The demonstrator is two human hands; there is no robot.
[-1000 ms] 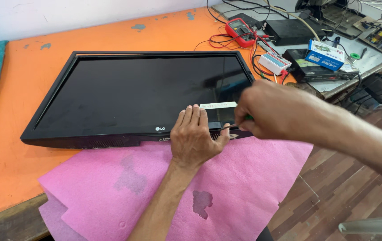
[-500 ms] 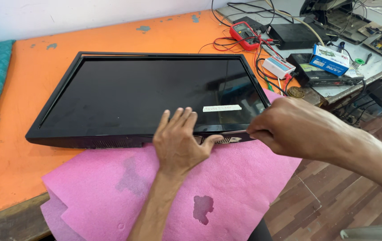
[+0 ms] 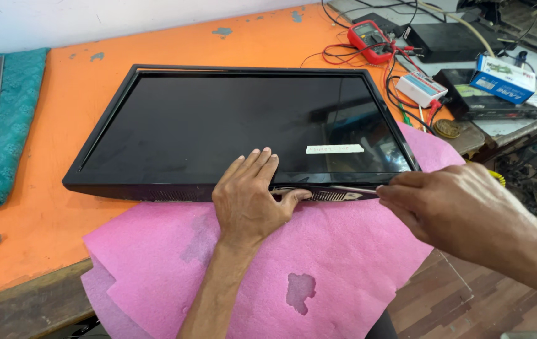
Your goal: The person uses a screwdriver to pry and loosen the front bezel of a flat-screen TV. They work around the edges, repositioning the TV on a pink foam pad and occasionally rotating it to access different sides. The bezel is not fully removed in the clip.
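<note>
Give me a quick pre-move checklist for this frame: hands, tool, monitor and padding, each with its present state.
1. Left hand pressing on the monitor at its lower bezel: ok.
2. Right hand gripping the thin metal tool: ok.
3. Tool tip seated in the bezel seam by the left thumb: cannot tell, too small.
4. Pink foam sheet under the monitor's near edge: ok.
5. Monitor lying flat, screen up, on the orange table: ok.
6. Red multimeter and its leads apart from the monitor: ok.
</note>
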